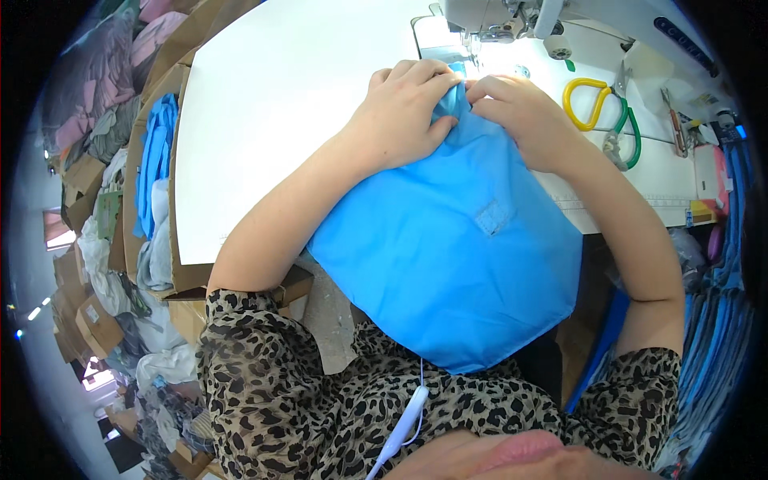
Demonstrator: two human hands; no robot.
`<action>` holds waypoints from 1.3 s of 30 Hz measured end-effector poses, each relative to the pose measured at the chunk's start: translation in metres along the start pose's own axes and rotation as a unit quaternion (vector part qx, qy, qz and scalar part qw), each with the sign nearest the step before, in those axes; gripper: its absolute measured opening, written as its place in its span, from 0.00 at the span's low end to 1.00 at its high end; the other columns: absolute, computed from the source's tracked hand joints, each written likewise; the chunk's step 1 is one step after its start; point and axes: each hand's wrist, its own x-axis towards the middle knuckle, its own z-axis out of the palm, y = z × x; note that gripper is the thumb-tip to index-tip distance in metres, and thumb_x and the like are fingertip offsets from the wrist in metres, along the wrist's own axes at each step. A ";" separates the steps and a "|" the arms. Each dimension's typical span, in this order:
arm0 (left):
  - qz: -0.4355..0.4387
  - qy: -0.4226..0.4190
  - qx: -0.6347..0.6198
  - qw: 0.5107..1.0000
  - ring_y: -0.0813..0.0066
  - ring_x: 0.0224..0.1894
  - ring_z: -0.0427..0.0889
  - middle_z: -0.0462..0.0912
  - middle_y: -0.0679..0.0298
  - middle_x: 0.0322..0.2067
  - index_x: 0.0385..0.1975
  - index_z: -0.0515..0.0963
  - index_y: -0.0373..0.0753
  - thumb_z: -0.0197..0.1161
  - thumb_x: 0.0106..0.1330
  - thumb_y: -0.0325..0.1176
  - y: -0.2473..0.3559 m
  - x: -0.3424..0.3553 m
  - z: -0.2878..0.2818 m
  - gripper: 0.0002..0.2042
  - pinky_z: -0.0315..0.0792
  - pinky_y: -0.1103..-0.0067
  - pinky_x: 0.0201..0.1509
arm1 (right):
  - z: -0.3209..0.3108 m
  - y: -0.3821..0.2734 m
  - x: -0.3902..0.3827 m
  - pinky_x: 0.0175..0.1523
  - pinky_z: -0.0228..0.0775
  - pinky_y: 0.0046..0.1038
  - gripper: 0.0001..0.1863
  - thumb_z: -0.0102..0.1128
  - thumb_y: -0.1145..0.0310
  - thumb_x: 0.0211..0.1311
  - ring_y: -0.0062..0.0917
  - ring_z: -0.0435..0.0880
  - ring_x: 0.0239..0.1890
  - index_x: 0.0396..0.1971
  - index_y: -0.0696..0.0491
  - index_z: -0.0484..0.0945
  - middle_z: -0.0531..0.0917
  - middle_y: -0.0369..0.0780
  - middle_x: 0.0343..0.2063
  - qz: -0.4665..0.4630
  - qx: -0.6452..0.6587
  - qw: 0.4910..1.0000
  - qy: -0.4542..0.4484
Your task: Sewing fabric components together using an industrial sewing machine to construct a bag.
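A bright blue fabric piece (436, 256) hangs from the sewing table's edge toward my body, with a small square patch (491, 216) on it. Its narrow upper end lies just in front of the sewing machine's needle area (474, 54). My left hand (404, 112) has its fingers closed on that end, thumb bent against the cloth. My right hand (520, 116) pinches the same end from the right, fingertips close to my left fingers and partly hidden in the folds.
The machine's head (508, 20) overhangs the white table (264, 104). Yellow-green handled scissors (588, 104) and small tools (676, 124) lie at the right. Cardboard boxes of garments (156, 168) and piled bags stand left; stacked blue fabric (712, 352) is at lower right.
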 end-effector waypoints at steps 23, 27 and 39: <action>-0.047 -0.073 -0.038 0.996 0.58 0.64 0.65 0.69 0.57 0.58 0.57 0.74 0.40 0.64 0.56 0.34 0.008 0.012 -0.013 0.26 0.55 0.65 0.71 | 0.001 0.000 -0.002 0.61 0.65 0.39 0.13 0.57 0.80 0.51 0.32 0.78 0.48 0.38 0.52 0.76 0.76 0.36 0.44 -0.010 -0.025 1.000 -0.002; -0.059 -0.087 -0.015 0.994 0.57 0.65 0.64 0.69 0.57 0.58 0.57 0.74 0.40 0.63 0.54 0.35 0.013 0.013 -0.011 0.27 0.53 0.64 0.71 | 0.003 0.001 -0.004 0.62 0.65 0.39 0.14 0.57 0.81 0.51 0.32 0.78 0.48 0.38 0.52 0.76 0.77 0.36 0.44 0.004 -0.039 0.999 -0.010; -0.047 -0.068 0.034 0.996 0.58 0.62 0.67 0.71 0.55 0.58 0.55 0.74 0.37 0.61 0.55 0.38 0.018 0.008 -0.012 0.25 0.52 0.63 0.69 | 0.002 -0.004 -0.001 0.60 0.66 0.39 0.10 0.56 0.78 0.53 0.33 0.79 0.46 0.36 0.52 0.76 0.77 0.36 0.42 0.000 -0.011 1.000 0.003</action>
